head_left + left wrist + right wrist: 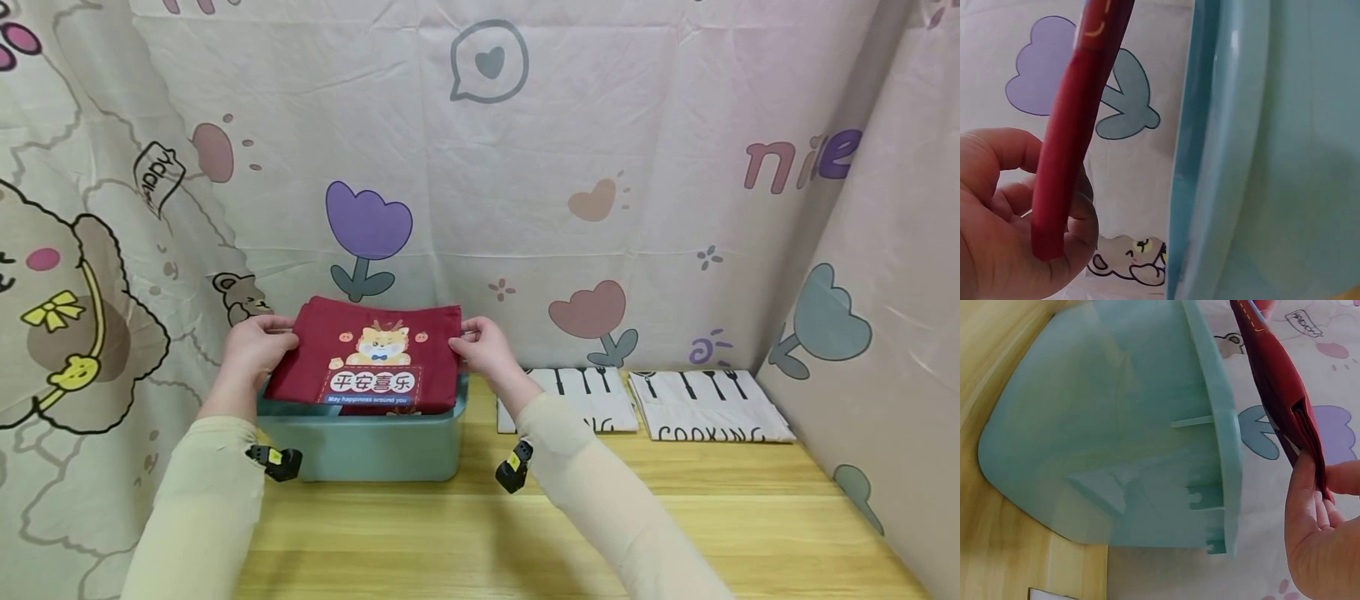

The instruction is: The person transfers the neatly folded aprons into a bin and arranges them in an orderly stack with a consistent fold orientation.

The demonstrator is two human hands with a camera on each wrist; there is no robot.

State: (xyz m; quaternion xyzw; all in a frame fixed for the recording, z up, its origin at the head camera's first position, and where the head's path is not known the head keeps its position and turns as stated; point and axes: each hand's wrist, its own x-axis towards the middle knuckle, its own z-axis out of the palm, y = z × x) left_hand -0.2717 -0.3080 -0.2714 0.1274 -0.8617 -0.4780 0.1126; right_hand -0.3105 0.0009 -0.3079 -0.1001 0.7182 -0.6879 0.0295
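Observation:
A folded red cloth point(367, 354) with a cartoon animal and white lettering is held above a pale green plastic bin point(375, 450). My left hand point(255, 354) pinches its left edge. At the opposite edge, my right hand point(487, 350) pinches it between thumb and fingers. In the left wrist view the folded cloth point(1063, 156) appears edge-on, apart from the bin rim point(1229, 156). Its stacked layers show in the right wrist view beside my fingers point(1300, 500). Most of the bin's inside is hidden; a strip of printed red fabric shows below the cloth's lower edge.
Two folded white cloths with black utensil prints lie on the wooden table point(390, 542) to the right: one point(600, 404) partly behind my right arm, the other point(708, 404) beside it. A printed curtain point(480, 167) hangs behind and along both sides.

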